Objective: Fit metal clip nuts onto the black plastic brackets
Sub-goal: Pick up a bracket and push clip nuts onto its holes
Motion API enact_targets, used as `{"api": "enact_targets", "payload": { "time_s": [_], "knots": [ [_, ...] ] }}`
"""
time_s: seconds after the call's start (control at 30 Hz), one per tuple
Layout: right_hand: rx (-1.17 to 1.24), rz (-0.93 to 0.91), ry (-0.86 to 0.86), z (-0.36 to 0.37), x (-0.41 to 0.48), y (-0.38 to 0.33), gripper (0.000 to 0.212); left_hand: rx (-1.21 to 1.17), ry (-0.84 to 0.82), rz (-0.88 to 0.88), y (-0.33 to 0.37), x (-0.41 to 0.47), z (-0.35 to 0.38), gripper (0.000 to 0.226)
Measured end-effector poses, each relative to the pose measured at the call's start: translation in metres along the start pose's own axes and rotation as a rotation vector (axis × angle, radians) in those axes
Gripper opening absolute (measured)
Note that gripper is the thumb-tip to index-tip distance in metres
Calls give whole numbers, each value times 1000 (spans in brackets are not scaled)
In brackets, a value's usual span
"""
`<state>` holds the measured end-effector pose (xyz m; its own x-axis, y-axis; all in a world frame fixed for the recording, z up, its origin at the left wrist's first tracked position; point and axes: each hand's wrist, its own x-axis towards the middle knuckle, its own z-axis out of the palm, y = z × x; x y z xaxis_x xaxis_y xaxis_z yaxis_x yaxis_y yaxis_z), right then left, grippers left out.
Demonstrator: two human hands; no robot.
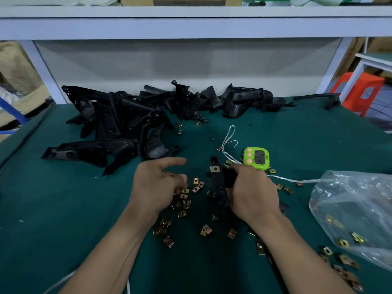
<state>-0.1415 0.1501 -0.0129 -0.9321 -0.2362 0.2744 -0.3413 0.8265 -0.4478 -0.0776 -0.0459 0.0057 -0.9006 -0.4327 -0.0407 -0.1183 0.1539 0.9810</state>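
Note:
My right hand (252,192) grips a black plastic bracket (218,183) held upright above the green mat; a metal clip nut (216,169) sits on its upper end. My left hand (158,183) hovers low over a scatter of loose brass-coloured clip nuts (184,201). Its index finger points right and its other fingers curl down among the nuts. Whether they pinch one is hidden by the hand.
A heap of black brackets (131,117) fills the back left and centre of the mat (63,209). A green timer (257,158) with a white string lies just behind my right hand. A clear plastic bag (352,213) holding nuts lies at the right.

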Motion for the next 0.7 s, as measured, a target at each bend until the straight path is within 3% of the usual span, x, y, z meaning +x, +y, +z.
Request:
{"api": "enact_targets", "payload": {
  "time_s": [0.33,0.47,0.6,0.7],
  "knots": [
    [-1,20,-24,-1,2,1,26,20,156,90,-6,8,-16,24],
    [5,18,-37,-2,1,0,29,87,29,102,-6,1,-3,20],
    [10,21,-60,-4,2,0,29,-73,-173,52,0,-5,4,3],
    [11,20,-63,-4,2,0,30,-178,-235,5,0,-7,7,12]
  ]
}}
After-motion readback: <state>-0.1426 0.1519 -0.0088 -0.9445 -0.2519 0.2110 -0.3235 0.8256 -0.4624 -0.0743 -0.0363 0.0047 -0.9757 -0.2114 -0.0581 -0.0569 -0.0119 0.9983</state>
